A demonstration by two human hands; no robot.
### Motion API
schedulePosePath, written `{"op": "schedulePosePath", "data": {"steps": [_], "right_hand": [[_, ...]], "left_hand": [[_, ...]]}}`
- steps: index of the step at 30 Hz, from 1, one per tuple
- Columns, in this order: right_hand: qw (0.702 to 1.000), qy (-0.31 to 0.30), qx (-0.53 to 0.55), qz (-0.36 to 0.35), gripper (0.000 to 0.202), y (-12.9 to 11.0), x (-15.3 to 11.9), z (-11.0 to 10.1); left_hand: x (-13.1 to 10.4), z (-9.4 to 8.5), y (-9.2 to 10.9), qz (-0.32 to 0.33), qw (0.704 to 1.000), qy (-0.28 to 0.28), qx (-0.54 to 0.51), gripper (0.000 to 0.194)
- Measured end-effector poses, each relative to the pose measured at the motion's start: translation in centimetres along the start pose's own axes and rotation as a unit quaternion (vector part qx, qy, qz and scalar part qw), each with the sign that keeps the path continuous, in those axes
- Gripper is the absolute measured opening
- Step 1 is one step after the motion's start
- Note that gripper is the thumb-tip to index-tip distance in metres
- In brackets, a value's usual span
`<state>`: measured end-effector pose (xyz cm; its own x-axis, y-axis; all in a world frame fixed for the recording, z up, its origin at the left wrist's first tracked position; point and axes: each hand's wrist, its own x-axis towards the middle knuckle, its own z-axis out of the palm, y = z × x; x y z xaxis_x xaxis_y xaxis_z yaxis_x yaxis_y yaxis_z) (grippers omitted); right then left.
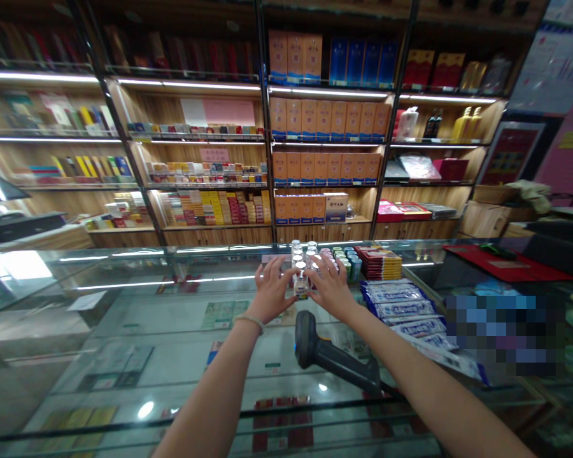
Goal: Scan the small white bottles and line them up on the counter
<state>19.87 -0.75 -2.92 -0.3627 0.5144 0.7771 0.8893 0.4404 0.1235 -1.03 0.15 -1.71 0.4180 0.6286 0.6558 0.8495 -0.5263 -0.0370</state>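
Small clear bottles with white caps stand in two rows near the far side of the glass counter (172, 337). Both of my hands are at the front of these rows. My left hand (270, 291) has its thumb and forefinger against the left side of the front small bottle (300, 287). From the right, my right hand (333, 289) meets the same bottle with thumb and forefinger. The other fingers are curved and spread along the rows, partly covering them. Just nearer to me, a black handheld barcode scanner (334, 356) lies on the glass between my forearms.
Right of the bottles stand small pink, green and blue cylinders (349, 261), then a stack of red and yellow packets (379, 262). Blue-and-white long packets (403, 308) lie beside my right forearm. A red mat (506, 264) is farther right. Stocked shelves (327, 146) line the back wall.
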Motion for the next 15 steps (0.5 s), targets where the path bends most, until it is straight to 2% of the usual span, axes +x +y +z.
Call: {"op": "schedulePosePath", "data": {"steps": [15], "right_hand": [[1.000,-0.021,-0.007,0.016,0.048,-0.16,0.04,-0.24]], "left_hand": [[0.00,0.08,0.15,-0.017,1.000,-0.001,-0.002,0.063]]}}
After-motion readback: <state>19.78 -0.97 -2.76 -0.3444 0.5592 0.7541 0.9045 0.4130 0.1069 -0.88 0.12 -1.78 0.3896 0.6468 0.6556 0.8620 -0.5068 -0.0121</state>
